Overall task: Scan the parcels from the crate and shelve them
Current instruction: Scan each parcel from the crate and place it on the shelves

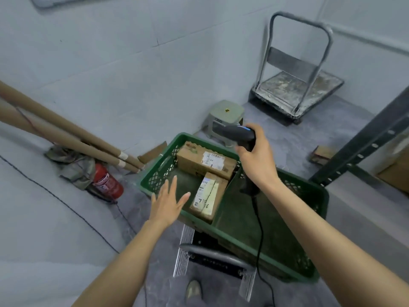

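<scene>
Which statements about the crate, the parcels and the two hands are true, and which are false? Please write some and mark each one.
1. The right hand grips a scanner. True.
2. The green crate holds four parcels. False: only two show, a larger parcel and a smaller parcel.
3. The left hand holds a parcel. False: it is open and holds nothing.
4. A red fire extinguisher is on the floor, left of the crate. True.

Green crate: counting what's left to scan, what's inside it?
Larger parcel and smaller parcel at its left end; scanner cable hangs over the rest. Right forearm hides part.
</scene>
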